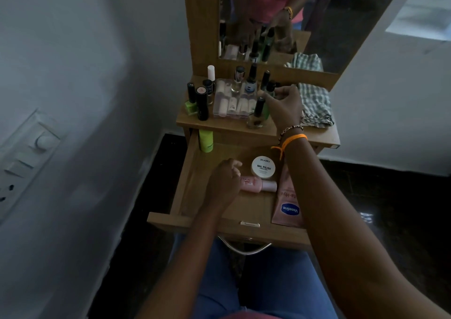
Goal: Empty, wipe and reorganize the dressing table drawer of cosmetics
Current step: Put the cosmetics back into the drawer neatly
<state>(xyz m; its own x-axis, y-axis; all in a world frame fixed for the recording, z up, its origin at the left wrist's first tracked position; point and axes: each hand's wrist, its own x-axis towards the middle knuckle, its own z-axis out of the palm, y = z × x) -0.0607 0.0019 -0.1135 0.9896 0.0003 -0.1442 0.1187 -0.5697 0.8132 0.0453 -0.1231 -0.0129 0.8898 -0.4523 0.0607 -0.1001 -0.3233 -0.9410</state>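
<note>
Here, a narrow wooden dressing table (227,120) stands against a pale wall, dark floor to either side. A mirror (317,25) rises behind its top. On the wall well left of the drawer, a white switch panel (29,145).

Landmark: the open drawer (195,172), pulled toward the person, its metal handle (244,248) at the near front edge.

Inside the drawer:
- pink bottle (258,184) lies flat near the middle, long axis left-right, paler cap end pointing right.
- white round jar (263,167) marked "NAIL POLISH", just behind the pink bottle, lid up.
- Vaseline tube (289,206) along the drawer's right side, long axis roughly front to back, partly under the right forearm.
- green bottle (206,140) upright in the back left corner, top hidden under the tabletop.

Above and behind the drawer, on the tabletop: a cluster of upright nail polish bottles (201,103), a clear plastic case (231,101) among them, and a checked cloth (314,103) bunched at the right.

Left hand (224,182): in the drawer, fingers curled, at the left end of the pink bottle; whether it actually grips the bottle cannot be told.

Right hand (284,103): over the tabletop behind the drawer, fingers curled among the dark-capped bottles beside the cloth; contact with any one bottle is unclear. Beaded and orange bands on that wrist.
</note>
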